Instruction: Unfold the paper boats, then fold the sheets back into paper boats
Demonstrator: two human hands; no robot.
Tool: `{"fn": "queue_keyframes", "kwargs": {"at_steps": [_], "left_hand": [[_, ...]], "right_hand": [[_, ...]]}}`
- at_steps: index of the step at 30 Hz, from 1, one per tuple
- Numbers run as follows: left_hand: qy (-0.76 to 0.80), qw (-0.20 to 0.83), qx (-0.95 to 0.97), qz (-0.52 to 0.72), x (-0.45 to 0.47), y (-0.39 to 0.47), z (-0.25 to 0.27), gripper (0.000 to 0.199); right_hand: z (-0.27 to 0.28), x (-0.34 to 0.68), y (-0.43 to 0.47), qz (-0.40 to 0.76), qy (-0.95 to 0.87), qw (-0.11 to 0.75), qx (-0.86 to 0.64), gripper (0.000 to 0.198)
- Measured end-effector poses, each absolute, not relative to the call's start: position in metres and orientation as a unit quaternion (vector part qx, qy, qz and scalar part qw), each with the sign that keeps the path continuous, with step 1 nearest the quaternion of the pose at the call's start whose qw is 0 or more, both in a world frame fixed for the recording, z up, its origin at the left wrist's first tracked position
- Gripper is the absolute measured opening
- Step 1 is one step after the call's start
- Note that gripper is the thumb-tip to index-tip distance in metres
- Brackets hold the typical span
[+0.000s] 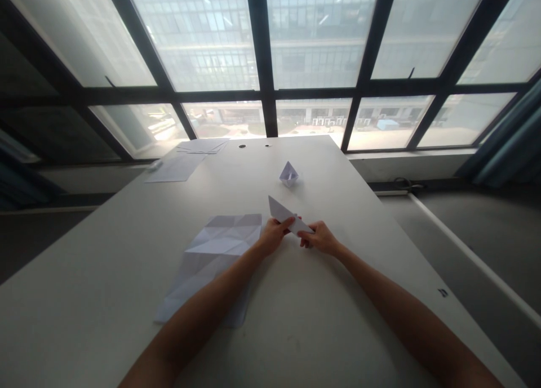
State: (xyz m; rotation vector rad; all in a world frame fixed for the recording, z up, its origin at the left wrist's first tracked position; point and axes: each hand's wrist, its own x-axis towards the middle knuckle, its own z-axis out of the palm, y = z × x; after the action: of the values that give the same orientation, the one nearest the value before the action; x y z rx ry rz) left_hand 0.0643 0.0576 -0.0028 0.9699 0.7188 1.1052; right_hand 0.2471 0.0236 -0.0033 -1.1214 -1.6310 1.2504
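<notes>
A small folded piece of white paper (281, 210) is held between both hands above the white table (329, 331). One pointed end of it sticks up to the left. My left hand (274, 234) is closed on its middle, with the thumb on the near face. Closed on the lower right end is my right hand (319, 237), thumb on top and fingers beneath. Just beyond the hands stands a folded paper boat (289, 175). A creased, unfolded paper sheet (224, 236) lies to the left, partly hidden under my left forearm.
Several flat white sheets (177, 167) lie at the table's far left. Two small dark round spots (242, 146) show near the far edge. A small black mark (442, 293) is by the right edge. Tall windows (313, 39) rise behind the table, with a blue curtain (499, 140) at right.
</notes>
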Motion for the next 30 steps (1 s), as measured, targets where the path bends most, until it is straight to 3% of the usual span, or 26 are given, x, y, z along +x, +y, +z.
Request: {"fn": "queue_keyframes", "kwargs": {"at_steps": [7,24,30], "left_hand": [[0.348,0.649,0.471,0.485,0.067,0.054,-0.003,0.036],[0.338,0.642,0.263,0.636,0.052,0.075,0.006,0.031],[0.324,0.646,0.239,0.648,0.052,0.076,0.004,0.029]], "right_hand": [[-0.002,0.247,0.023,0.5,-0.647,0.377,-0.435,0.052],[0.008,0.263,0.03,0.54,-0.675,0.257,-0.431,0.04],[0.004,0.258,0.028,0.514,-0.67,0.285,-0.454,0.039]]}}
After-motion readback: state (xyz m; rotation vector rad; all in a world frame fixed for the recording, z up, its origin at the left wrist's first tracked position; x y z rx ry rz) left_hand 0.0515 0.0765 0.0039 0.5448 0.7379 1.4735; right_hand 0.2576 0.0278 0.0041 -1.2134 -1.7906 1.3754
